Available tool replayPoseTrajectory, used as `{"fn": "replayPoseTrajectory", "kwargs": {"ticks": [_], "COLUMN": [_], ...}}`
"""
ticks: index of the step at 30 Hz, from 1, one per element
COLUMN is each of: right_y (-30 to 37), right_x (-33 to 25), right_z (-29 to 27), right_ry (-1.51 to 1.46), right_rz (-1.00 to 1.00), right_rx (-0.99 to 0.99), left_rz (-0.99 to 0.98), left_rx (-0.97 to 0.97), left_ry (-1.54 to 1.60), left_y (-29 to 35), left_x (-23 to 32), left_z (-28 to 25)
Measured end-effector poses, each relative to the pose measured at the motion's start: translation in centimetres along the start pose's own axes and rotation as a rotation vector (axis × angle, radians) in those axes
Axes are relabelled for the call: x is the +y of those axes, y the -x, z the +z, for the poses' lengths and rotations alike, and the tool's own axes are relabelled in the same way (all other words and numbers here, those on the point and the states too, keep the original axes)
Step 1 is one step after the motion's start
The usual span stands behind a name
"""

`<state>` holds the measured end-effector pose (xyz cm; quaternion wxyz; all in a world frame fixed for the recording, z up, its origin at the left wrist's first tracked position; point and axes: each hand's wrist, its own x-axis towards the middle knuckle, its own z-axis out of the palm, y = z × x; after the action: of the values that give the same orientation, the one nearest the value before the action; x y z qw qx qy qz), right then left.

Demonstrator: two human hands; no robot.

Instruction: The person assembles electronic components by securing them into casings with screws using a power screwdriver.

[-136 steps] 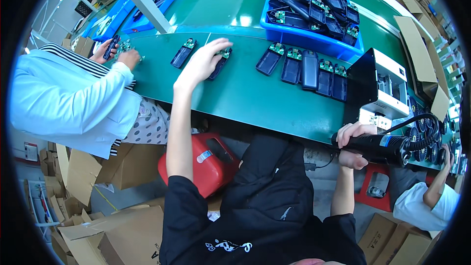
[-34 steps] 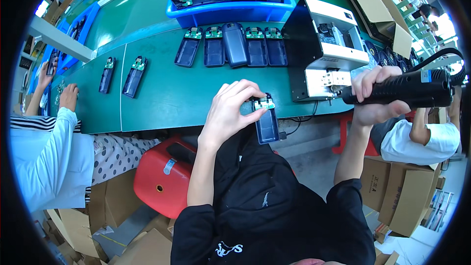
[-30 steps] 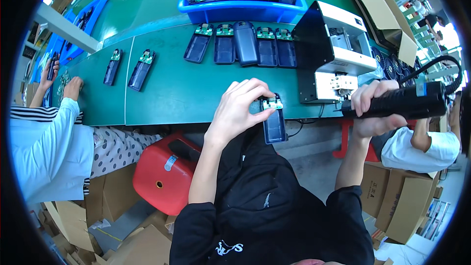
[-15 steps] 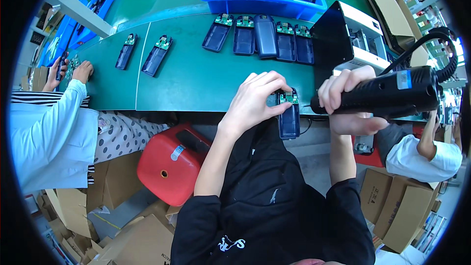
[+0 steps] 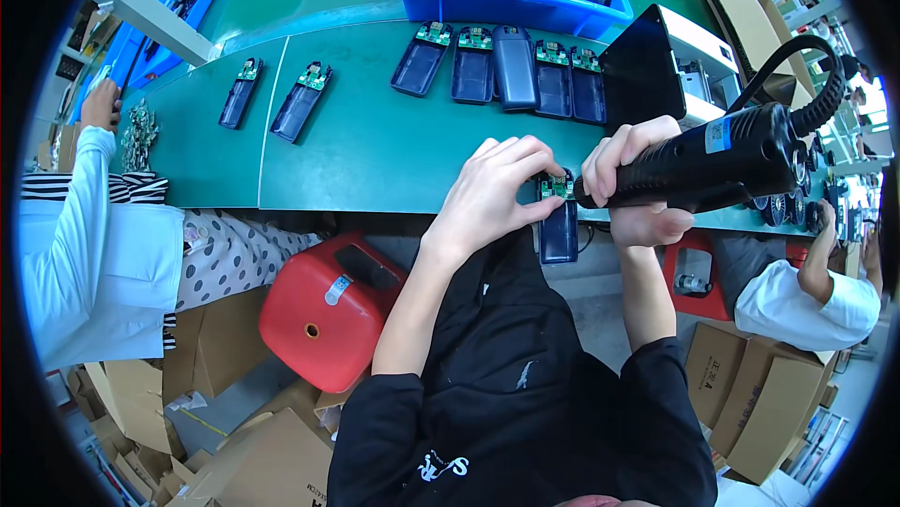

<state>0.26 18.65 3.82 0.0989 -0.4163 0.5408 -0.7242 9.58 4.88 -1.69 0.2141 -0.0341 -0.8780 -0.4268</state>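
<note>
My left hand (image 5: 497, 193) pinches a dark blue plastic housing (image 5: 559, 233) at its upper end, where a green circuit board (image 5: 556, 186) sits. The housing hangs partly over the table's front edge. In my right hand (image 5: 633, 179) is a thick black electric screwdriver (image 5: 712, 165), held almost level, its tip at the right side of the circuit board. Whether the tip touches a screw is hidden by my fingers. Beyond my hands, several similar housings with boards (image 5: 472, 66) lie in a row, with a closed dark blue housing (image 5: 515, 69) among them.
A blue bin (image 5: 511, 2) full of housings stands at the back. Right of the row is a black and white machine (image 5: 689, 66). Two more housings (image 5: 302, 102) lie to the left. A co-worker (image 5: 94, 226) sits left, beside a red stool (image 5: 323, 319); another person (image 5: 806, 291) is right.
The screwdriver in my right hand has moved left, up to the circuit board. My left hand keeps its hold on the housing. The co-worker's hand at left has moved away from the small metal parts.
</note>
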Motion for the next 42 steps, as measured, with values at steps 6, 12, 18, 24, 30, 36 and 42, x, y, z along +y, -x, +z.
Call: {"fn": "replayPoseTrajectory", "kwargs": {"ticks": [6,12,18,24,30,36,42], "right_y": [0.0,0.4,0.4,0.6,0.7,1.2,3.4], "right_x": [-0.4,0.5,0.9,0.9,1.1,0.1,2.0], "right_z": [0.4,0.2,0.3,0.3,0.7,-0.2,-1.3], "right_ry": [0.038,0.0,-0.176,-0.092,-0.084,-0.213,-0.196], "right_rz": [0.014,-0.017,0.023,-0.027,-0.036,-0.096,-0.153], "right_rx": [-0.012,-0.025,-0.031,-0.014,-0.01,0.033,0.124], "left_rz": [0.005,-0.004,-0.13,-0.081,-0.047,0.017,0.008], "left_rx": [0.006,-0.009,-0.086,-0.111,-0.082,-0.07,0.188], "left_ry": [-0.001,0.014,0.205,0.23,0.229,0.101,-0.336], "left_y": [0.0,-0.2,-0.5,-1.0,-0.6,-0.2,-1.9], "left_x": [0.1,0.1,0.1,-0.4,-0.1,0.0,-3.7], "left_z": [-0.1,-0.2,-0.5,-0.4,-0.5,-1.9,-9.5]}}
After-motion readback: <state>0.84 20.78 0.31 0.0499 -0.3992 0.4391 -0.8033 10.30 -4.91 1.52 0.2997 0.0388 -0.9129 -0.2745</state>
